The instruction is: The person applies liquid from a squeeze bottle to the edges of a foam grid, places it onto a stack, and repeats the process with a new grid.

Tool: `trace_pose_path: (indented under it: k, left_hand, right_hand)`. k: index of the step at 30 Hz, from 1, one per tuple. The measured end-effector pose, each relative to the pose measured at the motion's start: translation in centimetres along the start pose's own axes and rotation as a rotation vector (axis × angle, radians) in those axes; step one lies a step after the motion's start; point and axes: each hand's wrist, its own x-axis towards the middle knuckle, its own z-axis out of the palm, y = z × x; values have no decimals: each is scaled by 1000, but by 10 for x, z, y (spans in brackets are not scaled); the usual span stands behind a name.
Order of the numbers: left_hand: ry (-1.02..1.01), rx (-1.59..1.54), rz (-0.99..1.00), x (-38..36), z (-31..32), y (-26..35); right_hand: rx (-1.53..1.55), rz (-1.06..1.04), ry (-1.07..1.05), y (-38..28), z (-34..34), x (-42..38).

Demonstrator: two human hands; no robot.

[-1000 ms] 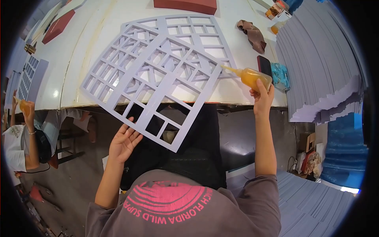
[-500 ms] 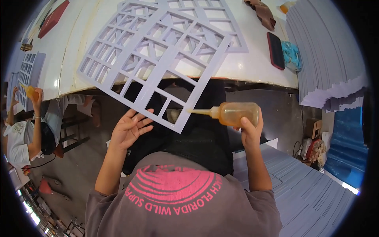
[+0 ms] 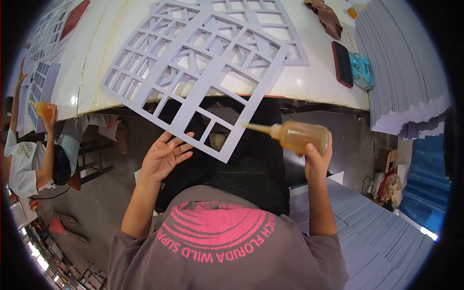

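The hands are held apart: the left hand (image 3: 166,157) is set at the frame (image 3: 191,102) near its 6 o'clock edge, fingers partly hidden, so whether the edge is pinched cannot be told; the right hand (image 3: 316,162) is clamped around the bottle (image 3: 304,137). The frame is laid at 12 o'clock, on another frame (image 3: 300,62) on the bench (image 3: 321,92), its near corner overhanging. The nozzle (image 3: 258,128) is aimed at the rail at 4 o'clock; whether contact is made cannot be told. The step in hand is judged to be the dispensing of liquid along that rail. The tip must be guided evenly, it seems, with the overhanging corner kept steady
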Motion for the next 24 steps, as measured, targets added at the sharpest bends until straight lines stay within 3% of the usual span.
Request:
trace_pose_path:
  k: [2,6,9,14,18,21,24]
  left_hand:
    - [3,-3,3,0,-1,-1]
    - [8,-24,-6,0,-5,-2]
    - [8,-2,-18,2,-7,2]
    - [86,-33,166,6,-18,13]
    - [109,-70,300,5,-24,28]
    - [142,-68,301,3,-26,34]
    - [152,-10,328,4,-16,41]
  right_hand:
    - [-48,-1,-42,7,-1,-9]
    - [132,246,-233,6,3,-19]
    - [309,245,-199,6,-3,-12]
    - [63,-56,43,8,6,13]
    - [279,227,-230,1,-1,26]
    - [539,277,-143,1,3,55]
    - [618,198,-133,-9,3,100]
